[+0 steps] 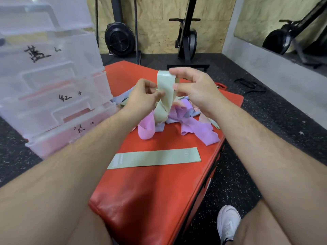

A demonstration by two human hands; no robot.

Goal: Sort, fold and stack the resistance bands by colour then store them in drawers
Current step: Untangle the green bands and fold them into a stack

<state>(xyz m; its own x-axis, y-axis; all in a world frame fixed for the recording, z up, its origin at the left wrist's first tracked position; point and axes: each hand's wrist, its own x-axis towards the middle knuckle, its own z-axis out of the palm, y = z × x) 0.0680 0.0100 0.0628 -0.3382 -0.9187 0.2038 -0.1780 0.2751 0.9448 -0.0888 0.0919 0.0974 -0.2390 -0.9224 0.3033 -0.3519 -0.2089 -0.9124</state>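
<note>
Both hands hold one pale green resistance band (165, 96) up above a heap of bands (187, 119) on the red padded box (150, 188). My right hand (192, 85) pinches the band's top end. My left hand (143, 95) pinches its edge lower down, and the band's lower loop hangs onto the heap. The heap mixes pink, lilac, light blue and green bands, tangled together. Another pale green band (155, 158) lies flat and straight on the box, nearer to me. A clear plastic drawer unit (53, 82) with handwritten labels stands at the left.
The drawer unit's lower drawers show red and pink contents through the plastic. Black rubber floor surrounds the box. Gym machines (187, 41) and a fan wheel (118, 38) stand at the back wall. My white shoe (228, 221) sits at the box's right front. A black strap (247, 84) lies on the floor.
</note>
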